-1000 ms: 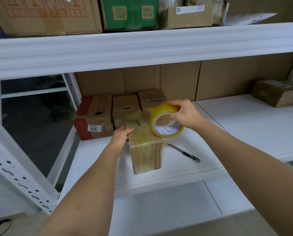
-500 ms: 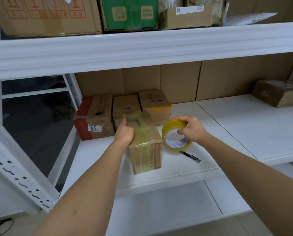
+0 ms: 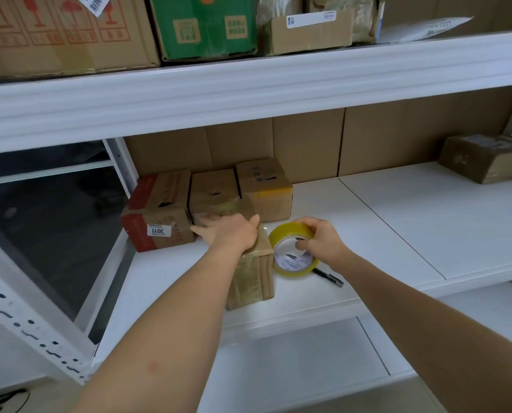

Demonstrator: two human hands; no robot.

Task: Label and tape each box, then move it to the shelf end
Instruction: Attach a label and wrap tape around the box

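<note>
Where hands work: label (image 3: 159, 230) (3011)

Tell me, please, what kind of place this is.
Probably a parcel storeroom or packing area: white metal shelving holds many cardboard boxes, one box bears a number sticker, and the right hand holds a tape roll.

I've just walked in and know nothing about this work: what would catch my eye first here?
Probably the yellow tape roll, held by the right hand at the middle of the white shelf. Just left of it, the left hand lies flat on a tape-wrapped box. Behind them, three cardboard boxes stand in a row at the shelf's left end.
</note>
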